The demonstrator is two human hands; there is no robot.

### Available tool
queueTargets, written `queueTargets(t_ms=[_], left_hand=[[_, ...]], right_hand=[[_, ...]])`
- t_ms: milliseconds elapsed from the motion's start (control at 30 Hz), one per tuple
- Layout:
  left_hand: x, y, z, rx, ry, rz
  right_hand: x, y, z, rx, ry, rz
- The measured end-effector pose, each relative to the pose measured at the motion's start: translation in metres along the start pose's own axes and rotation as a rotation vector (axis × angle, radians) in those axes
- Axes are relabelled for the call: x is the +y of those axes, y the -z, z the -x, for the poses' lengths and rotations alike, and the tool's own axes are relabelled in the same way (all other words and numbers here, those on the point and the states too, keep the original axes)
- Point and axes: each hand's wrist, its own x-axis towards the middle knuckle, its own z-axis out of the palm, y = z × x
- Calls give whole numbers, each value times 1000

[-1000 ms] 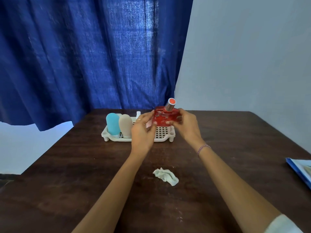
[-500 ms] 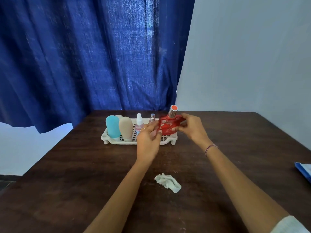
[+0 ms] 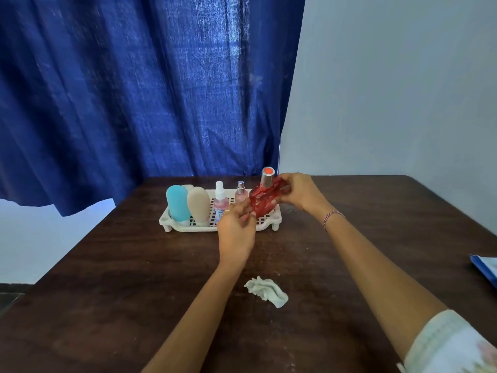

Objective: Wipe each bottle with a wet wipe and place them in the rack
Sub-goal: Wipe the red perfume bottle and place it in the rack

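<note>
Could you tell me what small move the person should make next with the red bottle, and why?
Probably lower the red bottle onto the free right end of the rack and let go. The left hand and right hand hold it right over that spot, the other bottles stand further left, and the wipe lies set aside.

The left hand hides part of the red bottle and part of the rack. The blue thing at the right is cut off by the edge.
</note>
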Motion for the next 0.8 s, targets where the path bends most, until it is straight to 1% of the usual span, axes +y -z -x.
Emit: queueTargets(t_ms=[167, 367, 633, 800], left_hand=[[-3, -1, 1, -3, 20, -49], [-6, -4, -1, 0, 54, -58], [-8, -7, -5, -23, 79, -76], [-8, -9, -5, -36, 75, -91]], right_hand=[[2, -2, -11, -112, 13, 31], [7, -6, -22, -222, -24, 50], [13, -9, -25, -266, -80, 38], [13, -9, -23, -250, -94, 24]])
